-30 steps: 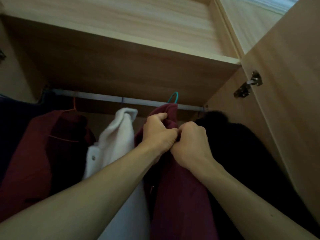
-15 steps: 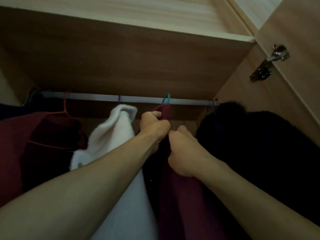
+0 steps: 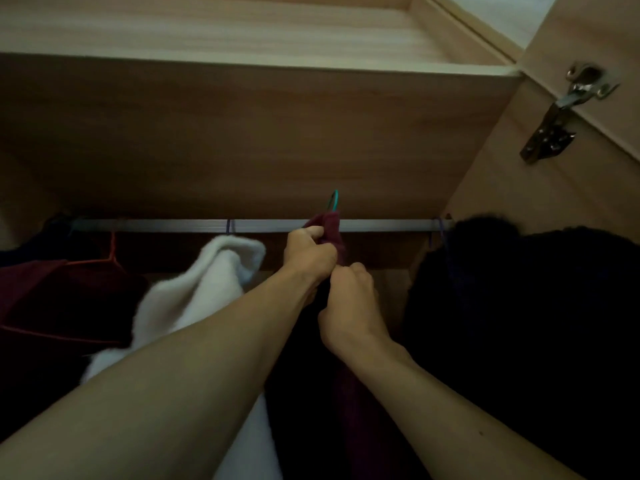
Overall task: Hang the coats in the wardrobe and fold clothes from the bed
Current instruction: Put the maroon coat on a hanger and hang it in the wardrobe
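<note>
Inside the wardrobe a maroon coat (image 3: 331, 230) hangs on a teal hanger (image 3: 333, 199), whose hook stands just above the metal rail (image 3: 166, 224). My left hand (image 3: 308, 254) grips the coat's collar right under the rail. My right hand (image 3: 349, 299) is curled on the coat's dark front just below and to the right, touching the left hand. The lower part of the coat (image 3: 360, 417) drops away in shadow between my forearms.
A white fleecy coat (image 3: 207, 289) hangs left of my hands, and a dark red garment on an orange hanger (image 3: 107, 258) further left. A black coat (image 3: 519, 306) fills the right. The wooden shelf (image 3: 242, 133) sits close above; a door hinge (image 3: 561, 112) at right.
Both hands have risen with the maroon coat's collar toward the rail, and the teal hook now stands above the rail line. The camera has tilted upward.
</note>
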`<state>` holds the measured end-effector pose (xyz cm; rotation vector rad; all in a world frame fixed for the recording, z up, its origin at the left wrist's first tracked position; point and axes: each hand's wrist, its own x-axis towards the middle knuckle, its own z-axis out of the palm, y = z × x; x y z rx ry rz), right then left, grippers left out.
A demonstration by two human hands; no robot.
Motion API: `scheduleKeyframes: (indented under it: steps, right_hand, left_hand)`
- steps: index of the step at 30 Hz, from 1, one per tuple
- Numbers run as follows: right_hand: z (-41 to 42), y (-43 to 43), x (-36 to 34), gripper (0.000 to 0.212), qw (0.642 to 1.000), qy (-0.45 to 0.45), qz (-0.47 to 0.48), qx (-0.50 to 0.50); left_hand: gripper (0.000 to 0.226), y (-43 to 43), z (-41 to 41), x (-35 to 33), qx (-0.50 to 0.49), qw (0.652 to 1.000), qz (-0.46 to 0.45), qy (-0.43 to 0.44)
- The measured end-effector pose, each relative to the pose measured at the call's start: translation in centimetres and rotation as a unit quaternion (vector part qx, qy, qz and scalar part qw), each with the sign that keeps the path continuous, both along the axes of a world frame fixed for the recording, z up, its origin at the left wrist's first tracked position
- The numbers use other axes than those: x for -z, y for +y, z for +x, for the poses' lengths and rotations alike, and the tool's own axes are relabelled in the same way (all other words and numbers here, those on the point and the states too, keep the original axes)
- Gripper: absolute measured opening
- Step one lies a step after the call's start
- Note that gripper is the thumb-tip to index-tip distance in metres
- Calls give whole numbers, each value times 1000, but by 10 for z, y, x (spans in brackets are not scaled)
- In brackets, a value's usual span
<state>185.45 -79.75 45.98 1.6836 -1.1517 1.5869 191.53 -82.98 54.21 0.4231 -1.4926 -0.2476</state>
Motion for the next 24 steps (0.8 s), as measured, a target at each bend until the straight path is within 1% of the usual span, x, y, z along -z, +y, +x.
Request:
scheduleKeyframes:
  steps: [3, 5, 7, 9, 13, 16, 19, 22, 24]
  right_hand:
    - [1, -19, -12, 32, 1000, -1, -8, -6]
    - [2, -32, -20, 32, 1000, -9, 0, -15]
    - [4, -45, -27, 30, 1000, -8, 2, -26]
    - [9, -57, -34, 31, 1000, -6, -1, -27]
    - [26, -76, -50, 25, 999, -28, -21, -27]
    - [37, -86, -65, 26, 999, -35, -24, -28]
    - [43, -90, -72, 25, 999, -40, -33, -5]
    - [47, -83, -76, 27, 999, -29, -14, -11]
    - [44, -75, -79, 27, 1000, -18, -4, -18]
  left_hand:
    - [58, -18, 6, -5, -23, 1000, -8, -10]
    - [69, -30, 12, -4, -37, 999, -9, -18]
    - [67, -41, 18, -3, -56, 998, -11, -30]
    - [59, -48, 22, -2, -67, 997, -16, -30]
    - [51, -56, 31, -10, -76, 996, -26, -44]
    - [53, -58, 40, -19, -76, 995, -28, -50]
    - [56, -58, 47, -23, -89, 994, -25, -63]
    - [59, -54, 52, -25, -64, 996, -26, -60]
    - [65, -52, 53, -28, -56, 996, -24, -72]
